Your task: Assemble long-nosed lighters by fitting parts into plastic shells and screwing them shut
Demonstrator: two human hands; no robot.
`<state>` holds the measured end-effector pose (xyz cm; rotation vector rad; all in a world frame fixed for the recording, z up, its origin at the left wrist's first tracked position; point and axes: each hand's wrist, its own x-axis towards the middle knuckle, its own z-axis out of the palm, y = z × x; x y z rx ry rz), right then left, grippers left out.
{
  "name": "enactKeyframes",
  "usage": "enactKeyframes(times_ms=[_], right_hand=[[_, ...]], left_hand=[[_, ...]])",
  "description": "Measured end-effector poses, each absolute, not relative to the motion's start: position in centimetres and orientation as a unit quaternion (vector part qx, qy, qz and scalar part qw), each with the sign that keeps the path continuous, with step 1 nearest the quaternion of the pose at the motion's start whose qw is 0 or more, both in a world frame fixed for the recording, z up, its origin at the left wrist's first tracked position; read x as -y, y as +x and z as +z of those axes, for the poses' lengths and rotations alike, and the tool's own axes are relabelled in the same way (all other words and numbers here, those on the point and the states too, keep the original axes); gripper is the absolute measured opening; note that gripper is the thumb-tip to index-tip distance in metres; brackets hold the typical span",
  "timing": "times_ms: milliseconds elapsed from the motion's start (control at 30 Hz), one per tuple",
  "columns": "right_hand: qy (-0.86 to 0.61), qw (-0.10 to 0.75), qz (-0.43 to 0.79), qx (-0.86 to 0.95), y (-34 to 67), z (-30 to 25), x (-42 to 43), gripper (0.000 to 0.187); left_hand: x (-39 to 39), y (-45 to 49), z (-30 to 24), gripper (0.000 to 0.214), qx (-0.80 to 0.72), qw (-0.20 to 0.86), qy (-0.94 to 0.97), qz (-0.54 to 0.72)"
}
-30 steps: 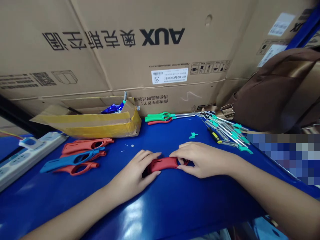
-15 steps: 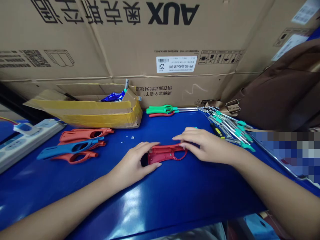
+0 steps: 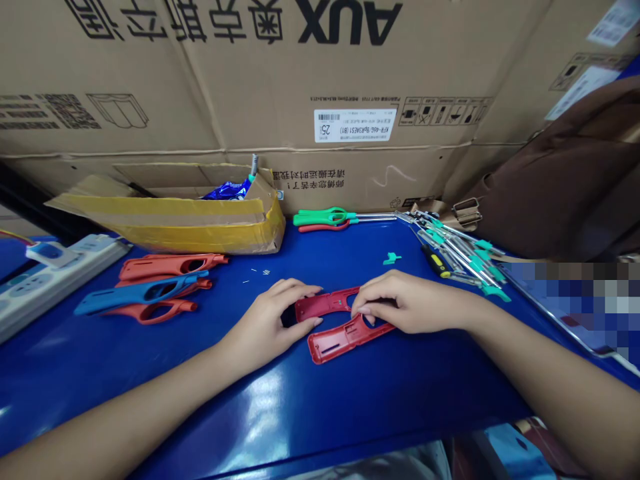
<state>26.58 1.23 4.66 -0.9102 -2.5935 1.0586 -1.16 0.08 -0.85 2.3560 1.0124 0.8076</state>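
Two red lighter handle halves lie with their hollow insides up on the blue table. My left hand [image 3: 273, 323] grips the left end of the far handle half [image 3: 323, 306], fingertips at its far edge and thumb at its near edge. The near handle half [image 3: 334, 343] is pinched by my right hand [image 3: 395, 303] at its finger loop, part of which the fingers cover. This half lies nearer to me, slightly tilted in view. Behind my right hand is a small green trigger-like piece [image 3: 393, 258].
Red and blue lighter handles [image 3: 143, 293] lie at left, beside a power strip [image 3: 60, 277]. A taped carton [image 3: 200, 233] stands behind. Green lighter [image 3: 323, 217] and metal lighter rods [image 3: 465, 257] lie at back and right, with a yellow-black screwdriver [image 3: 437, 262]. Tiny pins [image 3: 266, 272] lie mid-table.
The two red halves, close together before, are now apart. My right hand has brought one toward me, and the other stays at my left hand. The green piece has come into clear view.
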Motion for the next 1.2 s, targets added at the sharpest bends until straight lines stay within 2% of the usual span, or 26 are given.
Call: enactKeyframes(times_ms=[67,233,333,533,733,1200], right_hand=[[-0.292,0.087,0.355,0.884,26.4,4.4,-1.2,0.020],[-0.290,0.125,0.302,0.899,26.3,3.5,-1.5,0.008],[-0.303,0.133,0.283,0.900,26.5,3.4,-1.5,0.016],[-0.331,0.082,0.202,0.918,26.8,3.9,-1.3,0.023],[-0.313,0.077,0.188,0.928,26.8,3.5,-1.5,0.003],[-0.321,0.078,0.132,0.934,26.1,3.3,-1.3,0.009]], left_hand=[[-0.1,-1.2,-0.9,0.033,-0.369,0.233,0.850,0.295],[-0.1,-1.0,-0.5,0.027,-0.365,0.240,0.848,0.301],[0.2,-0.9,-0.1,0.023,-0.367,0.217,0.848,0.316],[1.6,-0.7,0.5,0.024,-0.336,0.189,0.874,0.296],[1.7,-0.8,0.3,0.027,-0.333,0.184,0.889,0.254],[0.0,-1.5,0.0,0.021,-0.345,0.199,0.873,0.280]])
